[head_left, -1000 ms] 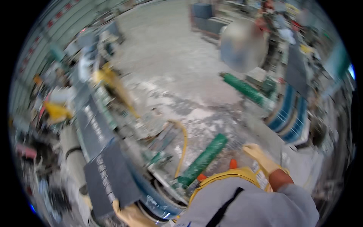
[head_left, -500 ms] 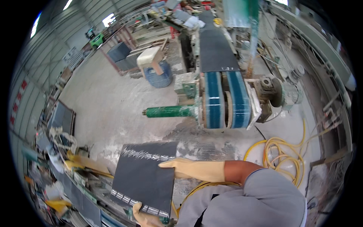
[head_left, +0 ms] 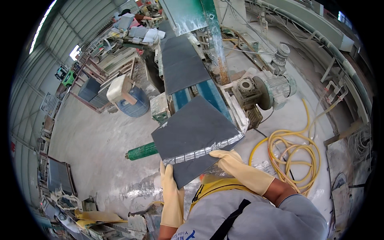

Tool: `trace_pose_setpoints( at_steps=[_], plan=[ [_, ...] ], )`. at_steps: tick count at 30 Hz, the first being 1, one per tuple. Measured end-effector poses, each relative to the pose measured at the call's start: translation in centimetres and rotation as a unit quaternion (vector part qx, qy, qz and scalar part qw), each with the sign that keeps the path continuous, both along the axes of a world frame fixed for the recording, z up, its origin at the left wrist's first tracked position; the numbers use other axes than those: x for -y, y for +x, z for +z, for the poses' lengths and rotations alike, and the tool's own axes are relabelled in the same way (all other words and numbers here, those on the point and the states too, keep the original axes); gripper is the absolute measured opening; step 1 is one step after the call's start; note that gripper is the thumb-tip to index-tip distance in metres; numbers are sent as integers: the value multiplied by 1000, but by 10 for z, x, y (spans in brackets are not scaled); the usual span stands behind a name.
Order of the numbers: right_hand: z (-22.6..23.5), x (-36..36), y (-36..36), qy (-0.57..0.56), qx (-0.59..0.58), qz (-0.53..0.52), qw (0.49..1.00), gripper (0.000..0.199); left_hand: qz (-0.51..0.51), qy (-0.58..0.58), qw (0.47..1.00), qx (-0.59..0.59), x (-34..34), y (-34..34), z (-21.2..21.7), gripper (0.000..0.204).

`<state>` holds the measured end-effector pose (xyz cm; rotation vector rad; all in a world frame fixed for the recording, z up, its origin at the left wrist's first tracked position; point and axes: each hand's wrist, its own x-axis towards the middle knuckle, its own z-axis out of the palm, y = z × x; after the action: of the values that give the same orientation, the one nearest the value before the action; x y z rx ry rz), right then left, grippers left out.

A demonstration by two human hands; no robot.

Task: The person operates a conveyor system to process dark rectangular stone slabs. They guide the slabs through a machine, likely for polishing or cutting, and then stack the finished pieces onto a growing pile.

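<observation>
Now the conveyor [head_left: 213,96] is being faced, so the work is seemingly being brought to its near end, before which the dark slab [head_left: 198,122] is being held up; whether the belts are being touched cannot be told. In the earlier frame, the slab is being held left of the conveyor, clear of it. Its sides are being gripped by the right hand [head_left: 240,170] and left hand [head_left: 173,192], beside a silvery band [head_left: 188,155]

Industrial workshop, belt conveyor [head_left: 212,99], electric motor [head_left: 282,90] right of conveyor, corrugated wall [head_left: 82,26] and green vehicle [head_left: 69,78] left of conveyor.
</observation>
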<state>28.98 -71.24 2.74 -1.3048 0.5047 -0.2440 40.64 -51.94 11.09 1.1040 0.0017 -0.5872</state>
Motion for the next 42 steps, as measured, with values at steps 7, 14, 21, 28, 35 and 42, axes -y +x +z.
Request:
trace_pose_setpoints(
  at_steps=[7, 14, 21, 28, 35, 42],
  plan=[
    [-3, 42, 58, 127, -41, -142, 981, 22, -47, 21, 998, -43, 70, 90, -20, 58],
    [-40, 83, 130, 489, 95, -173, 850, 38, -106, 36, 992, -63, 122, 186, -39, 56],
    [-70, 98, 161, 485, 4, -183, 855, 39, -129, 53, 989, -58, 141, 242, -77, 59],
    [-84, 105, 178, 511, 44, -211, 832, 35, -118, 47, 989, -70, 151, 267, -109, 63],
    [-87, 117, 195, 509, 70, -214, 831, 31, -126, 10, 991, -53, 160, 280, -129, 68],
    [-70, 130, 190, 478, -107, -158, 857, 52, -181, 159, 960, 145, 159, 296, -157, 67]
  ],
)
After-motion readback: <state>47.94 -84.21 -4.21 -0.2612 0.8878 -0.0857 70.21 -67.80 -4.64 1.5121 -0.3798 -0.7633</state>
